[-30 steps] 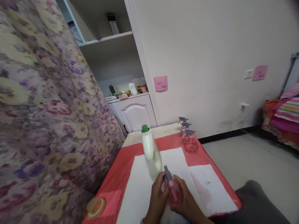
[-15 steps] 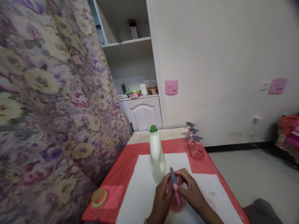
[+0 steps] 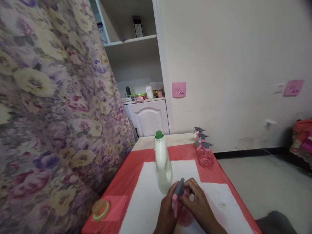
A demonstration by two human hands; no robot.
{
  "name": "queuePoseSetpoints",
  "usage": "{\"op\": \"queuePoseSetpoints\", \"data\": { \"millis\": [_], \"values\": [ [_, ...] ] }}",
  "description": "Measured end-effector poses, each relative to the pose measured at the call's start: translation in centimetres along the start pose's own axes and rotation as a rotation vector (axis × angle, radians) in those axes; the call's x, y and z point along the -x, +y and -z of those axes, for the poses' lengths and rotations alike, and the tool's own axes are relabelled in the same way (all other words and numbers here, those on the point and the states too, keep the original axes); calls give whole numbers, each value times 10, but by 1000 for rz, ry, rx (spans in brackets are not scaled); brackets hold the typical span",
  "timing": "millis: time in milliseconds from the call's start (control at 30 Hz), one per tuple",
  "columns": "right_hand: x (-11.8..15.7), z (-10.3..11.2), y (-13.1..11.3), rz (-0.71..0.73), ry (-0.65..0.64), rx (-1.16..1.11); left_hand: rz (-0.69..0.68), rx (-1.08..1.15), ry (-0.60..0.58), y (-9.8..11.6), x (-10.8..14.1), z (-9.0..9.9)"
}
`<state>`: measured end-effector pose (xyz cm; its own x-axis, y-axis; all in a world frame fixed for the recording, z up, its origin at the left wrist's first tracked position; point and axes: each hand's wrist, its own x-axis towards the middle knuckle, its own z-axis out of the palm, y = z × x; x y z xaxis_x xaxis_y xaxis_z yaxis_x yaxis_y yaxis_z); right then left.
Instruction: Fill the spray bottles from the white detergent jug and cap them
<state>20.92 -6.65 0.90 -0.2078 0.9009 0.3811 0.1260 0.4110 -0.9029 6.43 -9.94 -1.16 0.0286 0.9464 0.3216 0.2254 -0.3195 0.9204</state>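
At the front of the table stands a pink transparent spray bottle (image 3: 185, 219), its grey and pink trigger head (image 3: 179, 188) between my two hands. My left hand (image 3: 167, 206) is closed around the left side of the head and neck. On the other side, the fingers of my right hand (image 3: 197, 200) pinch the neck just under the head. The fingers partly hide the join between head and bottle. Just beyond my hands, a tall pale green jug (image 3: 162, 165) with a green spout stands upright on the white sheet (image 3: 146, 191).
Several spray bottles (image 3: 206, 158) line the table's right edge toward the wall. A round cap (image 3: 100, 209) lies on a pink square at the left edge of the red tablecloth (image 3: 117, 182). A floral curtain (image 3: 60, 113) hangs close along the left; a white cabinet (image 3: 151, 118) stands behind.
The trigger head has turned: its pink nozzle now points further left and its grey end further right. Both hands stay on the bottle. The view has shifted slightly.
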Motion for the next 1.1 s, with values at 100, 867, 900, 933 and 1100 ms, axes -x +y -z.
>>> {"op": "queuePoseSetpoints", "data": {
  "millis": [100,867,900,933,1100],
  "values": [
    [2,-9,4,-54,101,35,11,44,67,-12,2,-3],
    [-3,-1,7,-11,-54,-107,114,81,68,-8,4,-5],
    [-3,-3,8,-22,-30,-97,125,67,64,-8,4,-5],
    [-2,-5,9,-32,-9,-90,134,58,62,-9,3,-5],
    [-2,-13,12,-49,57,-84,114,55,46,-19,4,-7]
  ]
}}
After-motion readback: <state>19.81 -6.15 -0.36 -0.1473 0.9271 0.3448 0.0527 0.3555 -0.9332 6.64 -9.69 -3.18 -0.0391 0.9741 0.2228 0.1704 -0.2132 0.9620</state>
